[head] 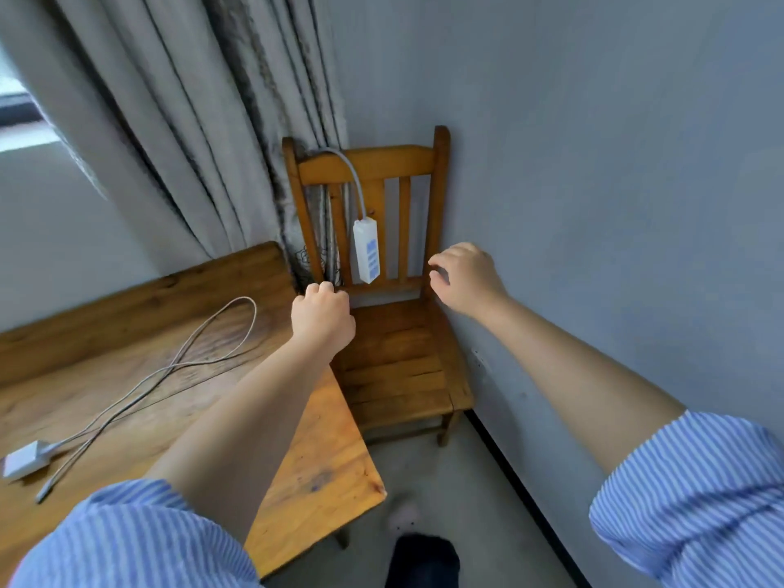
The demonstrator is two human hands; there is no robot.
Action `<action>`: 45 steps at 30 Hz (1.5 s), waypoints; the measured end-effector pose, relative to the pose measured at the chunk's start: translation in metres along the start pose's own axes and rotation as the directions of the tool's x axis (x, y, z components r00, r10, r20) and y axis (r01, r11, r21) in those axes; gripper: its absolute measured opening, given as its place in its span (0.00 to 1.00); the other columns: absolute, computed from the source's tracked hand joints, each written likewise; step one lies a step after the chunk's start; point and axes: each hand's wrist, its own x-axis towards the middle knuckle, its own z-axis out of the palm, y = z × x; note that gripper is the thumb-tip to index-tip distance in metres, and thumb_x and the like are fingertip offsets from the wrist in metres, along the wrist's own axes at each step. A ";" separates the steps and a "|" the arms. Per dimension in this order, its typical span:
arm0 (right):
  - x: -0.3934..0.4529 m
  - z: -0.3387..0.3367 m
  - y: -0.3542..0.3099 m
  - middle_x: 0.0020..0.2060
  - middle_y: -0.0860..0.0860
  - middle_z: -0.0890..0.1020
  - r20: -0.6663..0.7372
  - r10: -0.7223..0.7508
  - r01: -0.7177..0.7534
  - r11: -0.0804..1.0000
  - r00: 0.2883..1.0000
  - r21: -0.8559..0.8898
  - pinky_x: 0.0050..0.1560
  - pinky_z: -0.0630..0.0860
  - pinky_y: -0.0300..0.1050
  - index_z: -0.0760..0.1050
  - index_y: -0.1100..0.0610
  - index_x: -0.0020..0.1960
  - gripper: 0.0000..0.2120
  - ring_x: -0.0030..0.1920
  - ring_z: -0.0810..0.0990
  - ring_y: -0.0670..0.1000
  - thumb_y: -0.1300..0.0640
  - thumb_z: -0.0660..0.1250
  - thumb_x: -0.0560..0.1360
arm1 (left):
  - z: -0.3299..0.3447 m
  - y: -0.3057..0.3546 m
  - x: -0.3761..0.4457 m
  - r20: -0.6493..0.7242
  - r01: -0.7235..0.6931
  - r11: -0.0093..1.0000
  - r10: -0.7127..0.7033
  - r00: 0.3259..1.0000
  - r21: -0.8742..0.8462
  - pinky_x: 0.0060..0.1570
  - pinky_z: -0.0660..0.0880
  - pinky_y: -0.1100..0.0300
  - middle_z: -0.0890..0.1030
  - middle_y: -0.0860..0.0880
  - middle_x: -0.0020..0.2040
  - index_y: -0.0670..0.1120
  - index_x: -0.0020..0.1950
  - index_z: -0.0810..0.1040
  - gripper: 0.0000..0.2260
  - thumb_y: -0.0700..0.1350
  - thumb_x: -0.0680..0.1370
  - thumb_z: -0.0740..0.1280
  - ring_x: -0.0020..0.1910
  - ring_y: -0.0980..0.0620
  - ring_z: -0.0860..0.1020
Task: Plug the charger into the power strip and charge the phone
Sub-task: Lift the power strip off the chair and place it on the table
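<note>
A white power strip (367,250) hangs by its grey cord over the backrest of a wooden chair (399,354). The white charger block (23,460) lies at the near left of the wooden table (297,451), its white cable (203,345) looped across the top. My left hand (323,318) hovers fisted just below and left of the strip, holding nothing that I can see. My right hand (464,280) floats to the right of the strip with curled, spread fingers and nothing in it. No phone is in view.
Grey curtains (191,133) hang behind the chair and table. A pale wall (594,184) runs along the right, close to the chair. Grey floor (458,481) lies between table and wall, with a dark foot (424,558) at the bottom.
</note>
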 end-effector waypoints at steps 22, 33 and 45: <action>0.311 0.041 0.052 0.62 0.57 0.76 0.124 -0.101 0.111 0.990 0.987 -0.081 0.62 0.67 0.51 0.72 0.58 0.62 0.15 0.64 0.69 0.56 0.59 0.59 0.77 | -0.006 -0.002 0.299 0.077 0.237 0.890 -0.225 0.971 -0.389 0.31 0.71 0.55 0.80 0.40 0.50 0.41 0.60 0.69 0.14 0.47 0.81 0.54 0.45 0.42 0.79; 0.360 0.065 0.059 0.55 0.58 0.79 0.071 -0.217 0.215 0.976 0.974 0.041 0.56 0.71 0.48 0.75 0.60 0.59 0.14 0.56 0.73 0.58 0.65 0.62 0.74 | 0.005 0.007 0.347 0.090 0.358 0.673 -0.400 0.912 -0.647 0.37 0.70 0.54 0.81 0.38 0.46 0.39 0.50 0.73 0.14 0.50 0.80 0.56 0.44 0.41 0.79; 0.362 0.056 0.029 0.42 0.62 0.81 0.102 -0.277 0.292 0.936 0.955 -0.198 0.33 0.70 0.45 0.78 0.65 0.42 0.06 0.43 0.79 0.60 0.72 0.68 0.67 | -0.024 -0.032 0.332 -0.093 0.375 0.716 -0.520 0.849 -0.589 0.23 0.62 0.60 0.74 0.45 0.32 0.39 0.47 0.73 0.11 0.45 0.80 0.55 0.31 0.46 0.72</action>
